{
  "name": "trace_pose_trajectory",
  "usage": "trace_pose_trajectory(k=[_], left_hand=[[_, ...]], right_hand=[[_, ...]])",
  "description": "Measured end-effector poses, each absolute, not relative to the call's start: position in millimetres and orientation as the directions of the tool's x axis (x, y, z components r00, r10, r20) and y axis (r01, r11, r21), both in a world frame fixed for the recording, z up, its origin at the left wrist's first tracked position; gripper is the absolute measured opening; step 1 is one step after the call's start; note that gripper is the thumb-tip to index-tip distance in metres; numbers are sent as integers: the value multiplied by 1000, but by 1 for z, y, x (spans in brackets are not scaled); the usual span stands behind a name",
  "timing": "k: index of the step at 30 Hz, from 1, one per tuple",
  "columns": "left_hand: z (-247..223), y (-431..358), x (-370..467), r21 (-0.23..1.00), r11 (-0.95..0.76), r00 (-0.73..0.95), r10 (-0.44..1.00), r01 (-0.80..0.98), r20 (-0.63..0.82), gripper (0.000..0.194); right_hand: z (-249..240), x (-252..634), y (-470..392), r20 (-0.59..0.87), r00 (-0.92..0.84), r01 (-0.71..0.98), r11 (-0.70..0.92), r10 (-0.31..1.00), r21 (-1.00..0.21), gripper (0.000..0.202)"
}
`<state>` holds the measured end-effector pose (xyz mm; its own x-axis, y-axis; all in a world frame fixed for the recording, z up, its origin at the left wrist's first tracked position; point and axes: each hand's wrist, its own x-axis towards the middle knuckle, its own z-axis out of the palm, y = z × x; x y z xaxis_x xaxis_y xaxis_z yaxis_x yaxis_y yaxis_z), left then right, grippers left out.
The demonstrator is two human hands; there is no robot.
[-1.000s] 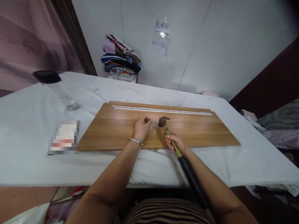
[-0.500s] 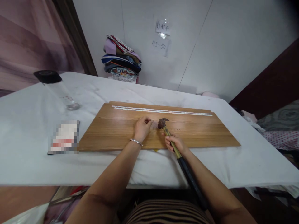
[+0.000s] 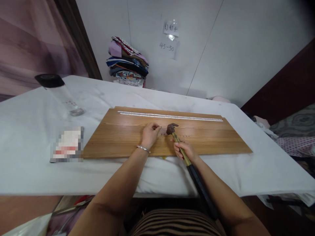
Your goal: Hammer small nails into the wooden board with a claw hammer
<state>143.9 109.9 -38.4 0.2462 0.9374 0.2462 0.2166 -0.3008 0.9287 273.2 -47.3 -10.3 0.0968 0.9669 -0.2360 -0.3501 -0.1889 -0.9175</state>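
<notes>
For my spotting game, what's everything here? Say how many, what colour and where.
table: one, white-covered, centre
board: at least one, brown, on table
strips: two, white, board's far edge
dots: several, dark, across board
hammer: one, brown-headed, head over board
bottle: one, clear, black lid, table's left
blurred thing: one, pale, left of board
wall: one, pale, behind
papers: two, white, on wall
cloth pile: one, many-coloured, by wall
curtain: one, pinkish, left
dotted cloth: one, pinkish, right
striped shirt: one, black and tan, bottom
bracelet: one, silver, left wrist
left grip: one, bare, at board
right grip: one, bare, round hammer
</notes>
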Motion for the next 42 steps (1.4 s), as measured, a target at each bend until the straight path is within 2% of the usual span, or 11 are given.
trace_pose_trajectory(k=[25, 32, 42], left_hand=[[-38, 110, 143, 925, -321, 265, 928, 204, 263, 7], [-41, 111, 145, 936, -305, 272, 929, 178, 251, 8], [-47, 114, 145, 923, -329, 268, 924, 198, 272, 7]], right_hand=[[-14, 276, -48, -226, 82, -354, -184, 971, -917, 34], [-12, 272, -46, -272, 96, -350, -223, 958, -910, 39], [-13, 273, -48, -265, 100, -336, -218, 959, -916, 34]])
